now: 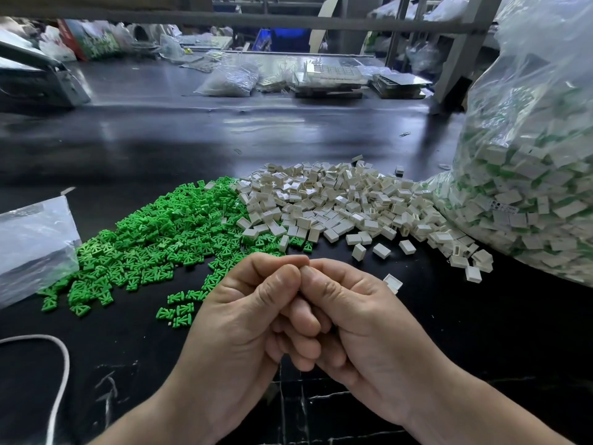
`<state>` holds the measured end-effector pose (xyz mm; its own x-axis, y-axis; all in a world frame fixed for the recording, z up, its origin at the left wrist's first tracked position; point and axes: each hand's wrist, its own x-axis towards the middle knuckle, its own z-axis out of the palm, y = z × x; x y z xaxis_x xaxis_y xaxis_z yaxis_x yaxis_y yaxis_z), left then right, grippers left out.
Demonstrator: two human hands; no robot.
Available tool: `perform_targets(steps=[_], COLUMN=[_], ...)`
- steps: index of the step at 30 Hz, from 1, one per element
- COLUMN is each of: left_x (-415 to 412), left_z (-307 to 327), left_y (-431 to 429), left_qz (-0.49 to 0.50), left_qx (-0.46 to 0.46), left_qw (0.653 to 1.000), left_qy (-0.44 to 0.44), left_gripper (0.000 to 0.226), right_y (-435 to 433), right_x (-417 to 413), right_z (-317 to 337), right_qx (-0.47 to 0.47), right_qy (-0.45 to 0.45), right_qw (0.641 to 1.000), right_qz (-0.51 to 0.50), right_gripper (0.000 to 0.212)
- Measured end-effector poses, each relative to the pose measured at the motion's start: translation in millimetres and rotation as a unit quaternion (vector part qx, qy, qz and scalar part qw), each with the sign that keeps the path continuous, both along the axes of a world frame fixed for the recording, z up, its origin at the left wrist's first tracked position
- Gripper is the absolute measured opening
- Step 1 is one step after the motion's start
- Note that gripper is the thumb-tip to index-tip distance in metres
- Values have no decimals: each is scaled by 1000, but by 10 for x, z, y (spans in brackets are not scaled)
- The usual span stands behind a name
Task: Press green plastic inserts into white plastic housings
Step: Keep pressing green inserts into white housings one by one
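Now: your left hand (244, 313) and right hand (359, 316) locked together, fingers curled, thumbs tip to tip; part between them hidden, can't tell what you hold. Green inserts (154, 232) heaped left, white housings (337, 200) heaped right, both near. Likely mid-press: push square, thumbs even, no tilt.

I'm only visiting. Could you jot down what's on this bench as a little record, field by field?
Surface: dark table
Left pile: loose green inserts
Right pile: loose white housings, meeting the green pile
Right edge: large bag, clear, full of white and green parts
Left edge: small bag, clear plastic
Lower left: white cord
Hands: left hand and right hand pressed together, fingers curled, thumbs meeting
Grip: anything held is hidden between them
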<state>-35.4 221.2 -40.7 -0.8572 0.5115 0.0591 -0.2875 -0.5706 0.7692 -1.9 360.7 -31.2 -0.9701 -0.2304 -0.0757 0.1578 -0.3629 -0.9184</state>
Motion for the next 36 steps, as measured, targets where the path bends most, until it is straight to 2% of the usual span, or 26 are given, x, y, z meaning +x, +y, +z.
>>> perform_targets(steps=[4,8,10,12,14,17,19,20,21,23,25,27,30,33,35,36], left_x=[14,-15,-58,-114,-170,-206,-193,-178,-163,-148,-150,-173,-215,-234,-244,-248], left_z=[9,15,25,26,20,-34,-85,-105,-132,-150,-165,-184,-213,-239,-253,-258], left_y=[47,47,-17,-106,-200,-276,-289,-283,-278,-256,-238,-218,-187,-172,-161,-150], left_qz=[21,8,10,61,136,182,181,181,179,169,168,174,154,144,153,155], left_qx=[-5,-21,-56,-140,-253,-426,-546,-597,-626,-648,-662,-673,-693,-702,-703,-703], left_qw=[1000,999,998,986,951,862,758,694,649,618,593,554,521,500,488,487], left_qy=[-1,23,42,69,112,204,307,359,393,411,428,458,474,486,494,495], left_gripper=[20,27,29,24,13,14,9,14,20,30,39,46,50,42,40,39], right_y=[6,60,101,186,303,421,445,452,463,491,518,553,579,577,557,537], right_x=[-25,-82,-111,-160,-222,-282,-300,-308,-315,-330,-346,-371,-396,-390,-385,-384], right_z=[15,-10,-43,-55,-48,-57,-76,-77,-79,-79,-72,-81,-80,-107,-125,-137], right_qx=[9,2,-44,-143,-229,-248,-217,-195,-177,-172,-170,-117,-41,-29,54,162], right_qy=[7,9,-4,-7,8,8,-10,-21,-31,-48,-55,-57,-57,-70,-51,-22], right_qw=[1000,1000,999,990,973,969,976,980,984,984,983,989,992,991,988,975], right_qz=[-10,-1,7,7,5,-5,-10,-14,-19,-23,-36,-72,-102,-110,-134,-151], right_gripper=[34,36,31,17,8,17,21,19,15,8,10,14,8,27,27,23])
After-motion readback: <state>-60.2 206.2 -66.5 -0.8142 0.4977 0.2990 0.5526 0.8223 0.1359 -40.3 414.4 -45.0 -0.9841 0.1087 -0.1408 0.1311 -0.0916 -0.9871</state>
